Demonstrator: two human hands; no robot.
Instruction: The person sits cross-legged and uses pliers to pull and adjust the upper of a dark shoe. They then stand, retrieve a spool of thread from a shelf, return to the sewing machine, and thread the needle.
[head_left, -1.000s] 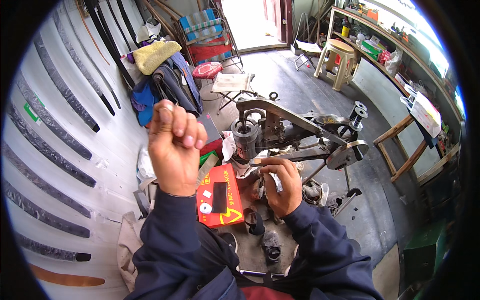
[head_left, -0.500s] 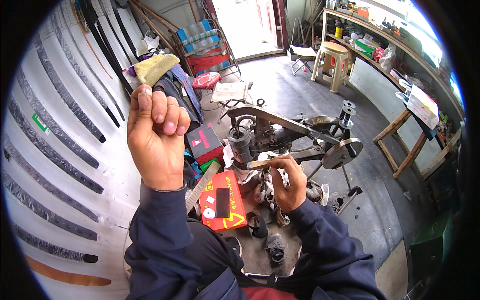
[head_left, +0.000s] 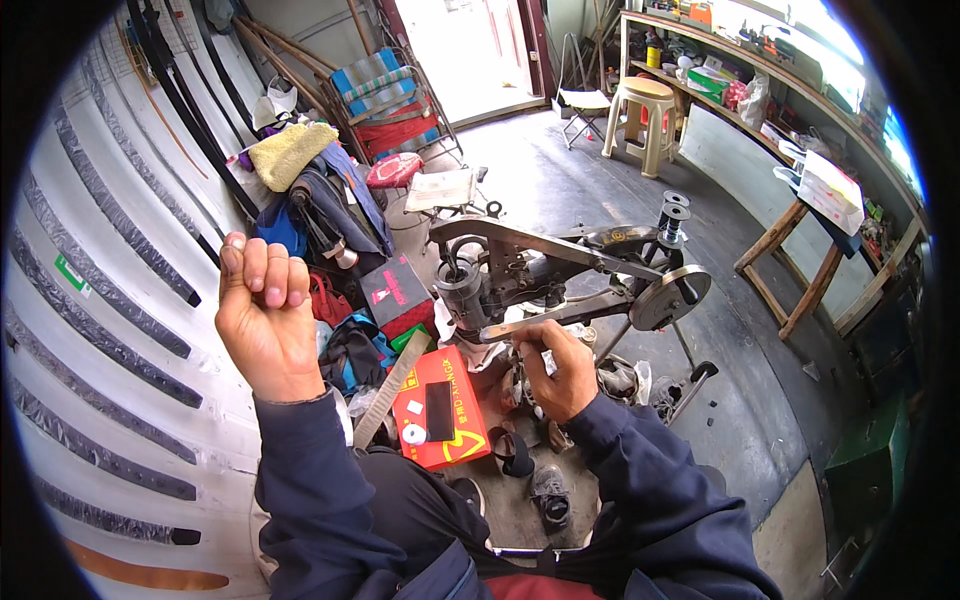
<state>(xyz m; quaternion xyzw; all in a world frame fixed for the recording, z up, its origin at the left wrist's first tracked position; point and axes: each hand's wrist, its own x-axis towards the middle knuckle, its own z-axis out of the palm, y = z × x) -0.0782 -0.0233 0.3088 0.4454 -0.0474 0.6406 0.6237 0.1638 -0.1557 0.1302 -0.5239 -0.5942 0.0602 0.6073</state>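
My left hand (head_left: 265, 325) is raised on the left, its fingers curled and the thumb pressed against the forefinger. Whatever it may pinch is too fine to make out. In front of me stands a hand-cranked shoe-patching sewing machine (head_left: 530, 270) with a round wheel (head_left: 672, 297) at its right end. My right hand (head_left: 558, 372) is just below the tip of the machine's narrow lower arm (head_left: 530, 322). Its fingers are bent together at that tip, and anything between them is hidden.
A red-orange box (head_left: 455, 435) carries a dark flat piece and a small white roll. Beside it are a black-and-red box (head_left: 395, 290) and a grey strap (head_left: 385, 400). A dark shoe (head_left: 550, 495) lies on the floor. Beyond are a yellow cloth (head_left: 290, 155) and a stool (head_left: 640, 120).
My left hand has moved left and slightly down, away from in front of the yellow cloth. My right hand stays by the tip of the machine's arm. The whole view has shifted slightly.
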